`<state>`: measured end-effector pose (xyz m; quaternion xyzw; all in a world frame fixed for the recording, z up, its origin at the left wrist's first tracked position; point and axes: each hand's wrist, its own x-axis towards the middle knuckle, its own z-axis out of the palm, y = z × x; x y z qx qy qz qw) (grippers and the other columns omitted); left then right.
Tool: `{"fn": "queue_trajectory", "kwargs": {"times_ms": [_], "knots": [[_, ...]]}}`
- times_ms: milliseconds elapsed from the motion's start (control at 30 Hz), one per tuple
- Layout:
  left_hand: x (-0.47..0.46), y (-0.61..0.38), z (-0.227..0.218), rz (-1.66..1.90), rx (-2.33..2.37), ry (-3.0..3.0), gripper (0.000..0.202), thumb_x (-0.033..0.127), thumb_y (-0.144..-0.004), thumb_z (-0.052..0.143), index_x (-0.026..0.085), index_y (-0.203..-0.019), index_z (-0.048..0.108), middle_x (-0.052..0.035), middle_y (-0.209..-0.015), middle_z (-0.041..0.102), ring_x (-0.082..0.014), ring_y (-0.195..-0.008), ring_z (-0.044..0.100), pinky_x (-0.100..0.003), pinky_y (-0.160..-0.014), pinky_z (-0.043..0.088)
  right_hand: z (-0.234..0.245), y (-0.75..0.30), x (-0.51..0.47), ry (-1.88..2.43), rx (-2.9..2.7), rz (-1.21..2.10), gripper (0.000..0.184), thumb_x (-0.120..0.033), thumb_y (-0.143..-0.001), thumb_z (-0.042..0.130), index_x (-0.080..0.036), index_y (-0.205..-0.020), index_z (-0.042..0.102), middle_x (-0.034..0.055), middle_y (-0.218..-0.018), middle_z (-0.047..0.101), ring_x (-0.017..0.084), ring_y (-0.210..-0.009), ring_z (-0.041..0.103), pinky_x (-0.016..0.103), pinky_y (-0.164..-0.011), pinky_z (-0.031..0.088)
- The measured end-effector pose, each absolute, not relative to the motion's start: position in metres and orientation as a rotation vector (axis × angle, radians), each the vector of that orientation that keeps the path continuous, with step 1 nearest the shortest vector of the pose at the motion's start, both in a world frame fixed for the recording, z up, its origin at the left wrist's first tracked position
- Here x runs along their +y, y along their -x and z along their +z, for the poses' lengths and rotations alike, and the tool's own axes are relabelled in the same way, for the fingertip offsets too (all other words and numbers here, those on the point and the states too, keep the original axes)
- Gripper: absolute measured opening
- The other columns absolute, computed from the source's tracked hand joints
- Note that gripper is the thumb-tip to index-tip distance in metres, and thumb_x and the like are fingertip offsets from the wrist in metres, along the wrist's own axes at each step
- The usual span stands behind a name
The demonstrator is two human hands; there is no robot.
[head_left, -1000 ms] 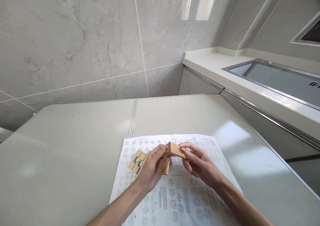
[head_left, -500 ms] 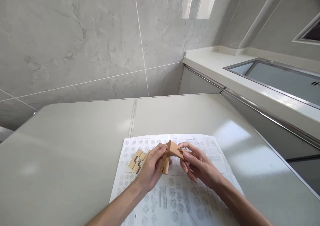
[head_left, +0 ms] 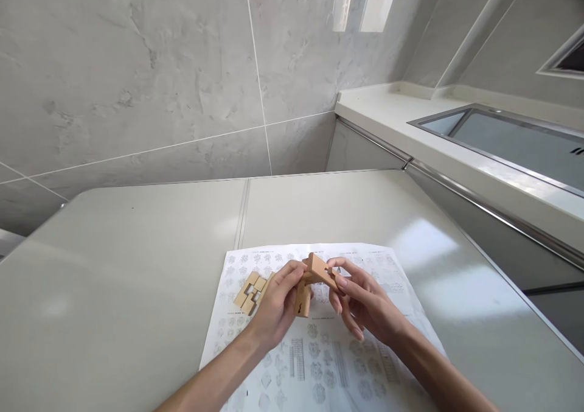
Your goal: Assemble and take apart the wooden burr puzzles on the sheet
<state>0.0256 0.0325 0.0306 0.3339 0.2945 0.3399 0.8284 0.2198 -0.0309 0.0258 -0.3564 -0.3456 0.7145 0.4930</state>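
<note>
Several brown wooden puzzle pieces (head_left: 319, 271) are joined at an angle between my hands, above the printed sheet (head_left: 319, 394). My left hand (head_left: 278, 302) is closed around their left side, where a lower block (head_left: 302, 301) with a dark squiggle mark points down toward me. Thumb and index finger of my right hand (head_left: 360, 296) pinch the right end of the upper block, which has a notch near its tip. The other right fingers hang curled below. Left of my left hand lie several lighter wooden pieces (head_left: 249, 293) on the sheet, partly covered by that hand.
The sheet, full of small diagrams, lies on a pale table (head_left: 150, 266) with a seam across its top. Behind stands a grey tiled wall (head_left: 159, 65). To the right is a white counter (head_left: 378, 111) with a glass-topped inset (head_left: 502, 138) and a metal rail.
The joined wooden pieces have tilted slightly, the upper block now sloping a bit more steeply down to the right. My right hand's lower fingers have dropped a little. The loose pieces have stayed put.
</note>
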Motion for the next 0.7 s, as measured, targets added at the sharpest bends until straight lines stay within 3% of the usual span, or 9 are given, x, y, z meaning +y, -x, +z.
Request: {"fn": "queue_trajectory", "kwargs": {"times_ms": [533,700], "knots": [[0.0310,-0.0246,0.0302,0.722,0.626,-0.761,0.024,0.041,-0.099,0.075,0.017,-0.096,0.076,-0.0015,-0.086,0.060,-0.0137,-0.073,0.049,-0.027,-0.071,0.042,0.0283,-0.2193,-0.0318,0.931,-0.946,1.691,0.034,-0.054,-0.107,0.062,-0.026,-0.124,0.053,-0.0038,-0.071,0.071,0.009,-0.038,0.058,0.021,-0.041,0.031],[0.0317,-0.0261,0.0340,0.704,0.577,-0.757,0.024,0.040,-0.102,0.069,0.017,-0.098,0.075,-0.0050,-0.086,0.066,-0.0172,-0.074,0.057,-0.031,-0.074,0.045,0.0312,-0.2165,-0.0321,0.893,-0.975,1.715,0.034,-0.050,-0.109,0.060,-0.026,-0.131,0.051,-0.0018,-0.082,0.071,0.009,-0.047,0.058,0.024,-0.048,0.034]]}}
